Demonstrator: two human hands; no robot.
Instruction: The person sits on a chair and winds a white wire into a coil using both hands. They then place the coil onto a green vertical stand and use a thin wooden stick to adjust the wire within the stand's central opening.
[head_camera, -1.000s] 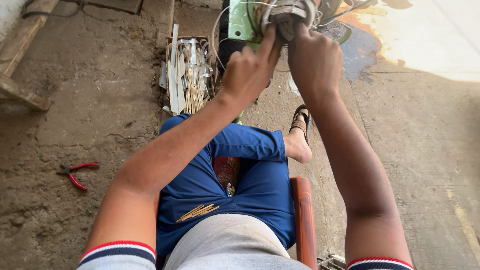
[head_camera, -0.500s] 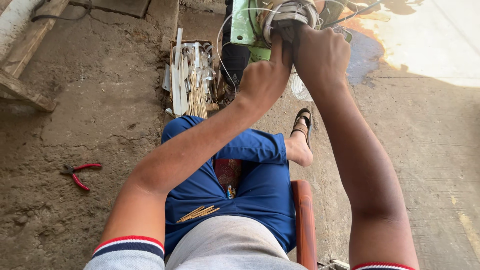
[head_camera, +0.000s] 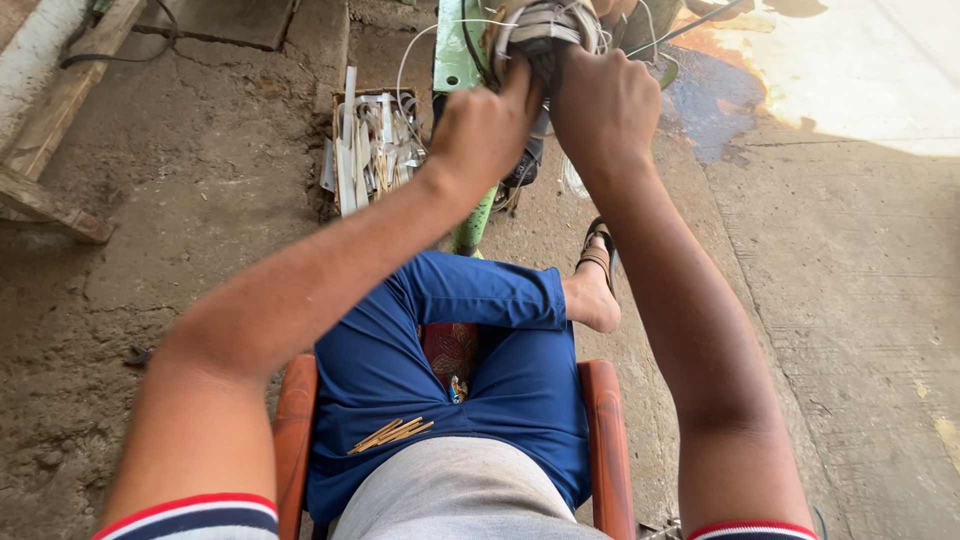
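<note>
Both arms reach forward to a bundled coil of pale wire (head_camera: 545, 25) at the top edge of the view, mounted by a green metal stand (head_camera: 452, 50). My left hand (head_camera: 485, 125) is closed on the lower left of the coil, thumb pressed up against it. My right hand (head_camera: 605, 105) grips the coil's lower right side. The coil's upper part is cut off by the frame. A few thin brown sticks (head_camera: 390, 434) lie on my blue trousers (head_camera: 480, 370).
I sit on an orange-brown chair (head_camera: 605, 440) over a dirt and concrete floor. A box of white strips and sticks (head_camera: 368, 145) lies ahead to the left. Wooden beams (head_camera: 50, 150) stand at far left. A dark wet stain (head_camera: 715, 100) spreads at right. My sandalled foot (head_camera: 595, 275) rests forward.
The view has shifted right and tilted; the red pliers on the ground at left have left the frame. Both hands stay on the coil, the left thumb now pushed higher.
</note>
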